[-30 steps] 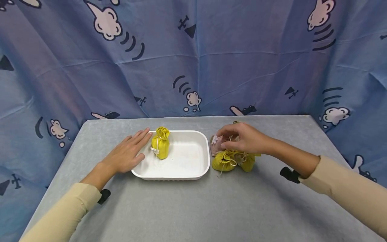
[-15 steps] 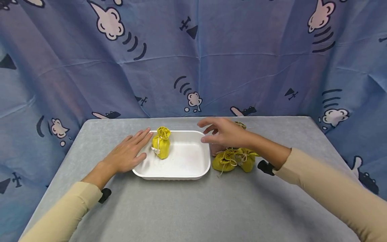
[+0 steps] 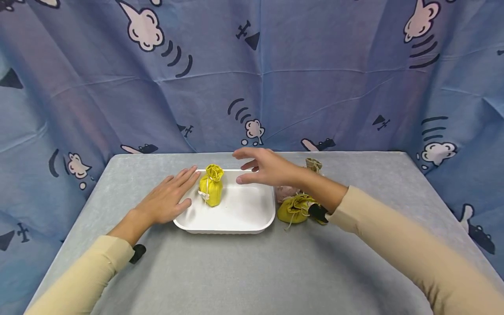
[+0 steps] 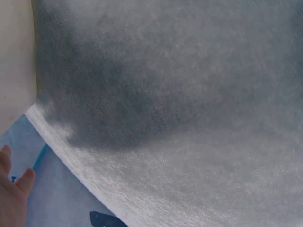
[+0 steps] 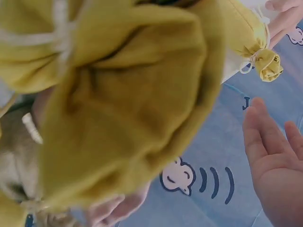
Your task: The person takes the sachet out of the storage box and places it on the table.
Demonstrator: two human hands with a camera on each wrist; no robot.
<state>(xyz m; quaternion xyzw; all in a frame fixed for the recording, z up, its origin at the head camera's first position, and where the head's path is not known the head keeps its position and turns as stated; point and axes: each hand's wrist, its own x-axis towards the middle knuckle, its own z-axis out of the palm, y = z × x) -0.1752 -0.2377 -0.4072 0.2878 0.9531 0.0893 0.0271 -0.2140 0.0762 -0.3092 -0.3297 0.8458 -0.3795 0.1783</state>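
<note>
A white tray point(image 3: 240, 223) sits mid-table with a yellow drawstring pouch point(image 3: 211, 185) standing upright in its left end. My left hand point(image 3: 167, 199) lies flat on the table, fingers straight, touching the tray's left rim. My right hand point(image 3: 264, 167) hovers above the tray's back right part, fingers spread and holding nothing. Right of the tray lie a yellow pouch point(image 3: 294, 209), a pink pouch point(image 3: 285, 192) and a beige pouch point(image 3: 313, 164), partly hidden by my right forearm. The right wrist view is filled by a yellow pouch point(image 5: 118, 99), with the hand point(image 5: 274, 161) at its right edge.
The grey table point(image 3: 252, 271) is backed by a blue printed cloth point(image 3: 307, 78) hanging on all sides. The left wrist view shows only grey table surface point(image 4: 189, 118) and its edge.
My right hand left the pouches at the right and moved left, now over the tray, with nothing in it. The left hand has stayed put.
</note>
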